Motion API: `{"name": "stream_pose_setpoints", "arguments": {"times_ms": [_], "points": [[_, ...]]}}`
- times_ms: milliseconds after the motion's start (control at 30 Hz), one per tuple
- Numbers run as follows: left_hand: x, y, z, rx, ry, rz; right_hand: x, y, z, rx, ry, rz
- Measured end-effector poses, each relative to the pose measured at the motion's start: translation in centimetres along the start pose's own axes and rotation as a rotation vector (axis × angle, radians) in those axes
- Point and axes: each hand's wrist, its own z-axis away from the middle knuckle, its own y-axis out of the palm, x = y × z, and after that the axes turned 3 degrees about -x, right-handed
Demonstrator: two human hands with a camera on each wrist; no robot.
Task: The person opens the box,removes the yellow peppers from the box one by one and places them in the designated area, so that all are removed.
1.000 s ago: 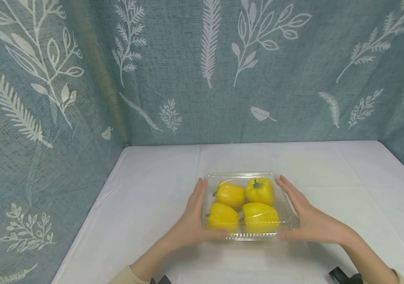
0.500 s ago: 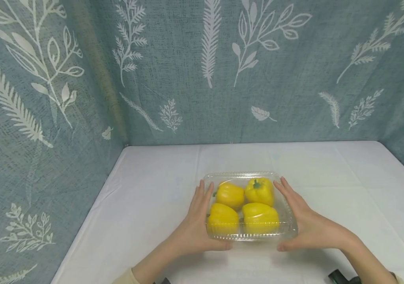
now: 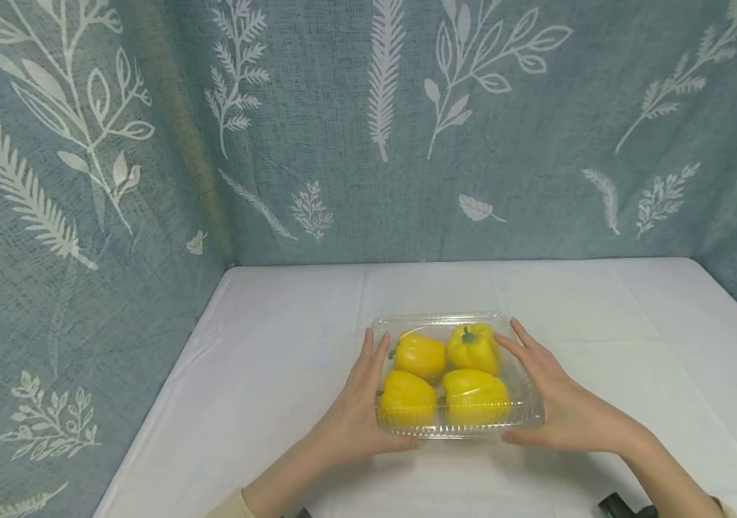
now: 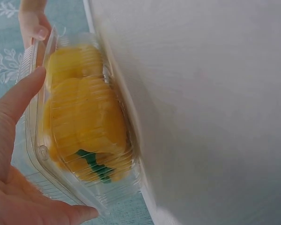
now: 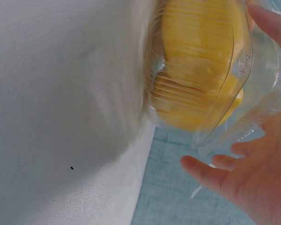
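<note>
A clear plastic clamshell container (image 3: 522, 374) with several yellow bell peppers (image 3: 475, 396) inside sits on the white table, its lid over them. Along its left side lies my left hand (image 3: 357, 410), fingers straight, thumb at the front rim. My right hand (image 3: 566, 403) is at the right side with fingers spread; one fingertip is over the lid by the back right pepper, the thumb near the front corner. The left wrist view shows my thumb (image 4: 30, 89) at the rim of the container. In the right wrist view, the rims of lid and base look slightly apart near the right hand's fingers (image 5: 206, 173).
A white cloth covers the table (image 3: 291, 345). Blue-green curtains (image 3: 342, 144) with white leaf patterns hang behind it and at both sides. A dark wrist device (image 3: 621, 505) shows by the right forearm.
Both thumbs have shifted off the front rim area, slightly toward me, then a little back up. One right finger has moved inward over the lid. The container stays nearly in place.
</note>
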Motion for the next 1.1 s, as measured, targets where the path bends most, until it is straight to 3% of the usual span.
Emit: {"name": "stream_pose_setpoints", "arguments": {"times_ms": [233,633,867,1100], "points": [[0.2,0.2,0.0,-0.016,-0.001,-0.008,-0.1,0.2,0.0,-0.032,0.004,0.028],[-0.1,0.3,0.0,-0.083,-0.083,-0.094,0.1,0.6,-0.4,-0.085,0.022,0.063],[0.1,0.5,-0.1,-0.132,-0.118,-0.063,0.2,1.0,-0.7,-0.105,0.024,0.083],[0.3,0.4,-0.3,-0.140,-0.170,-0.032,0.6,1.2,-1.0,-0.125,0.040,0.099]]}}
